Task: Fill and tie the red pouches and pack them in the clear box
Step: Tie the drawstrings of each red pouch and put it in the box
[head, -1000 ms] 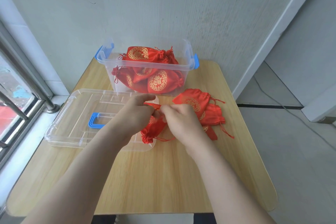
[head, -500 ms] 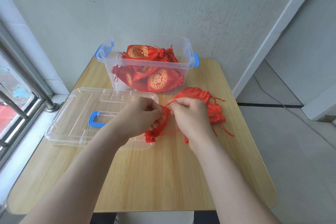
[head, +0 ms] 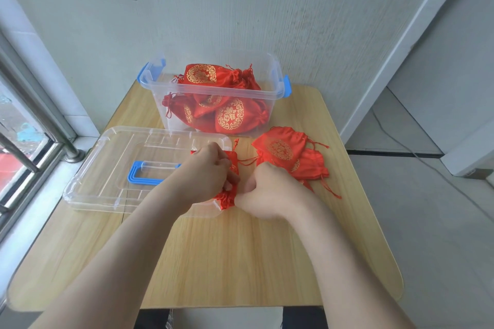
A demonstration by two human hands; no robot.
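wooden bench (head: pixel 240 262) against a pale wall (head: pixel 240 8); left hand (head: pixel 205 176) and right hand (head: pixel 267 195) close together, both clamped on one red pouch (head: pixel 226 199), near the clear box (head: pixel 173 120), loose pouches (head: pixel 283 147) alongside.

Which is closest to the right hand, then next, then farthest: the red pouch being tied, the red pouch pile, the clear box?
1. Small red drawstring pouch: gripped by the right hand.
2. Pile of red gold-printed pouches: just behind.
3. Clear plastic box with blue latches: table's back.
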